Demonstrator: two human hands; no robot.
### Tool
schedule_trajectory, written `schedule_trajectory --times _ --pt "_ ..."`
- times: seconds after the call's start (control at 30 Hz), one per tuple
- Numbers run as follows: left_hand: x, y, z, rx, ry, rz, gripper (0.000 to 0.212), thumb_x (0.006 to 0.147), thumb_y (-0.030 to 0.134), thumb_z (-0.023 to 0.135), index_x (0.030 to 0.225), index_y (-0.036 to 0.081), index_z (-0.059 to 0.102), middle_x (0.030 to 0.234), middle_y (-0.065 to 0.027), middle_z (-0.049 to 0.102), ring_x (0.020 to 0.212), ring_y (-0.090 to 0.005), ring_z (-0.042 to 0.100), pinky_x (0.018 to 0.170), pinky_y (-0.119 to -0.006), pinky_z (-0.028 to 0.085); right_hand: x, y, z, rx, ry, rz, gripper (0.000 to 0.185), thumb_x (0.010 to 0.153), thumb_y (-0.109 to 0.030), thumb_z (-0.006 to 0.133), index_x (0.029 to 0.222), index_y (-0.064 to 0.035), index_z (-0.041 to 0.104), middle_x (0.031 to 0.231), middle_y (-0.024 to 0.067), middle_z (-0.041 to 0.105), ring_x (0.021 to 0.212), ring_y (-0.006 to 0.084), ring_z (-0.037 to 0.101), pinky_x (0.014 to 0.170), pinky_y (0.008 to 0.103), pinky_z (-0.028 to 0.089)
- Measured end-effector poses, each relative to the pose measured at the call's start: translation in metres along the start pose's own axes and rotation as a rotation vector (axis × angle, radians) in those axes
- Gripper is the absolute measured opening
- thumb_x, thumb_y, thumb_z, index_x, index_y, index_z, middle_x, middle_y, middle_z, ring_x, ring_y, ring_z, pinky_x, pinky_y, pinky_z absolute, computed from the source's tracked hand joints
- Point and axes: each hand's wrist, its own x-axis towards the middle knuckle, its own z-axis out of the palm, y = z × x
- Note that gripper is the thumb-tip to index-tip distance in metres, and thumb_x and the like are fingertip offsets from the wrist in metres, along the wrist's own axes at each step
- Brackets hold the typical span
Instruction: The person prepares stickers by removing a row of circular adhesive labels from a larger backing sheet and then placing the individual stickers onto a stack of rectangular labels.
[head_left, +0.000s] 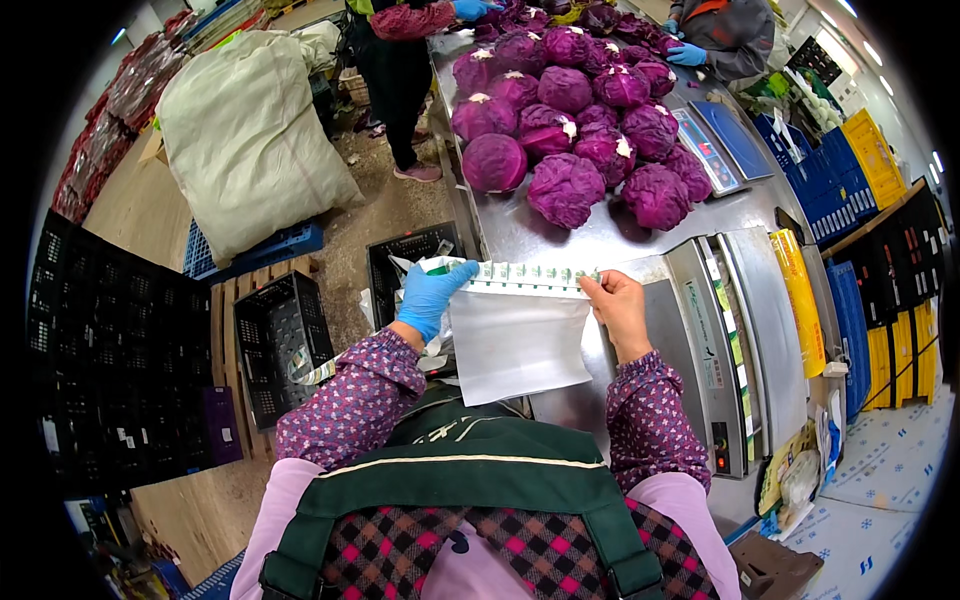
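Note:
My left hand (433, 298), in a blue glove, pinches the left end of a strip of small printed stickers (529, 276). Bare fingers of my right hand (619, 307) grip the strip's right end, so it is stretched between both hands. A blank white backing sheet (521, 345) hangs below the strip. Beyond my hands, many red cabbages (564, 190) are heaped on a metal table (517, 232). To the right of my right hand stands a wrapping machine (709, 352) with a yellow film box (797, 300) on it.
Black crates (283, 349) stand at the left, one holding scrap paper. A large white sack (251, 142) rests on a blue pallet. A digital scale (709, 154) is right of the cabbages. Two co-workers (394, 82) (724, 34) are at the table's far part.

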Motion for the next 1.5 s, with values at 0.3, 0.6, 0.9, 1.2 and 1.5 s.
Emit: schedule_trajectory --times 0.3,0.6,0.9,1.2,1.5 --pt "-0.005 0.001 -0.002 -0.071 -0.146 -0.007 0.024 0.079 0.004 0.075 0.101 -0.003 0.068 0.095 -0.0102 0.071 0.082 -0.0143 0.067 0.076 -0.026 0.054 -0.011 -0.010 0.003 0.229 -0.140 0.000 0.010 0.084 -0.004 0.070 0.090 0.0011 0.063 0.070 0.0010 0.062 0.053 0.0056 0.051 0.048 0.0191 0.040" --pt "-0.003 -0.005 0.003 0.006 -0.018 0.091 0.023 0.075 0.005 0.079 0.095 -0.001 0.068 0.088 -0.0082 0.070 0.076 -0.0134 0.066 0.069 -0.026 0.053 -0.003 0.007 -0.008 -0.017 -0.117 0.037 0.010 0.083 -0.003 0.070 0.089 -0.0003 0.063 0.066 -0.0005 0.058 0.050 0.0025 0.045 0.044 0.0174 0.031" --pt "-0.004 -0.007 0.005 0.057 -0.017 0.087 0.024 0.075 0.008 0.081 0.093 -0.002 0.069 0.085 -0.0082 0.070 0.072 -0.0131 0.065 0.066 -0.025 0.053 0.001 0.010 -0.019 -0.095 -0.133 -0.035 0.021 0.085 -0.016 0.070 0.070 -0.0045 0.062 0.060 -0.0083 0.051 0.054 -0.0016 0.041 0.047 0.0189 0.029" --pt "0.004 -0.020 0.012 0.057 -0.021 0.020 0.025 0.075 0.009 0.081 0.093 -0.002 0.069 0.085 -0.0078 0.070 0.072 -0.0129 0.064 0.066 -0.025 0.053 0.013 -0.027 -0.019 -0.846 -0.073 -0.819 0.017 0.076 -0.008 0.070 0.091 -0.0017 0.065 0.091 0.0123 0.064 0.084 0.0290 0.061 0.075 0.0368 0.050" --pt "0.007 -0.014 0.025 0.095 -0.097 0.033 0.029 0.072 0.011 0.082 0.093 -0.005 0.070 0.083 -0.0077 0.070 0.070 -0.0127 0.063 0.066 -0.025 0.052 0.036 -0.043 -0.013 -1.165 -0.582 -0.802 0.021 0.077 -0.006 0.065 0.098 -0.0073 0.067 0.092 0.0094 0.063 0.093 0.0300 0.060 0.080 0.0400 0.049"
